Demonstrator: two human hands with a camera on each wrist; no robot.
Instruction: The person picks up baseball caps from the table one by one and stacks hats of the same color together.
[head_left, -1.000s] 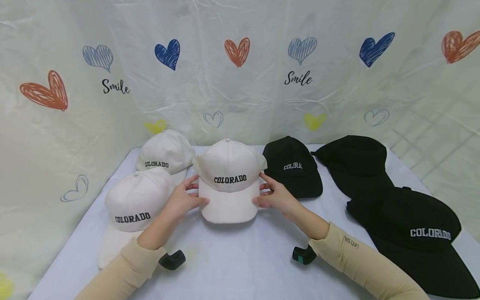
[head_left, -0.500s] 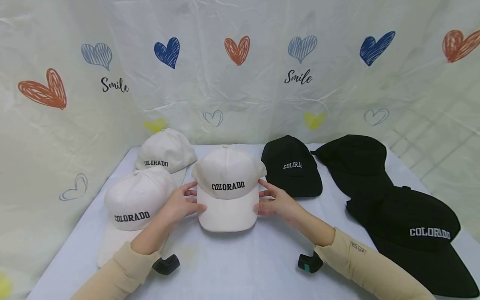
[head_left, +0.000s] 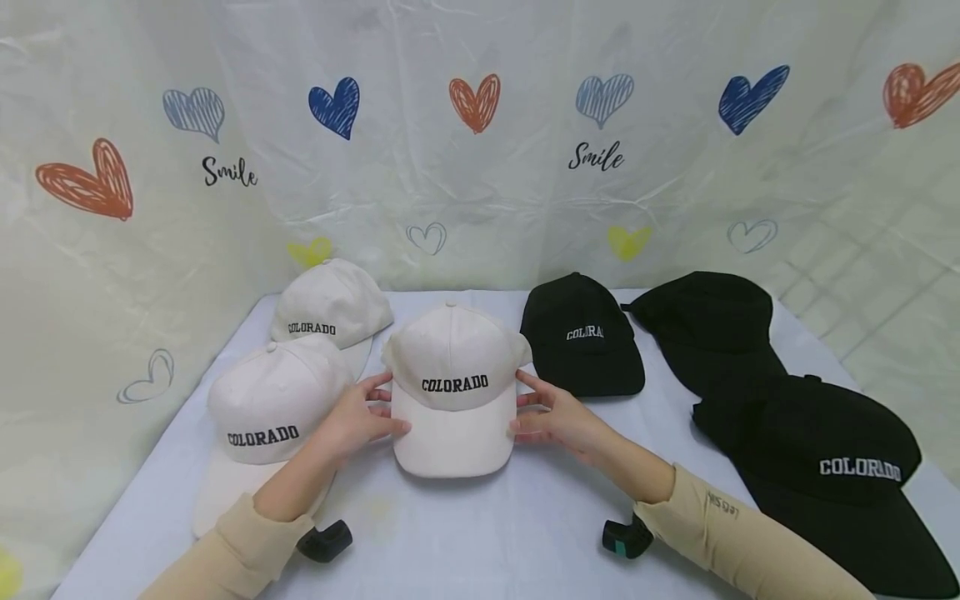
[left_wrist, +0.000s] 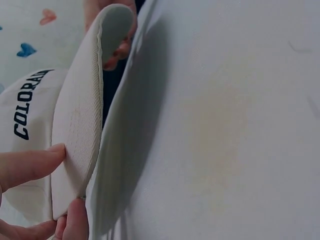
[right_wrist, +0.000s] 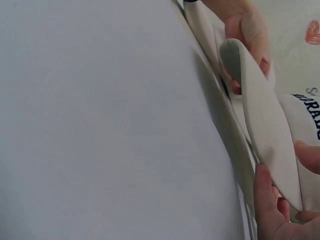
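Head view — both hands [head_left: 360, 417] on white cap's [head_left: 452, 367] brim — table [head_left: 480, 533].

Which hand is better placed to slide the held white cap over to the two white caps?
Left, probably. Both hands pinch the middle white cap's brim, but the left hand is on the side nearest the two white caps, while the right hand sits toward the black caps.

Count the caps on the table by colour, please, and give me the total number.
White caps: 3 – the held cap between the left hand and the right hand, the front-left cap and the back-left cap.
Black caps: 3 – the back-middle cap, the back-right cap and the front-right cap.
Total: 6 caps.
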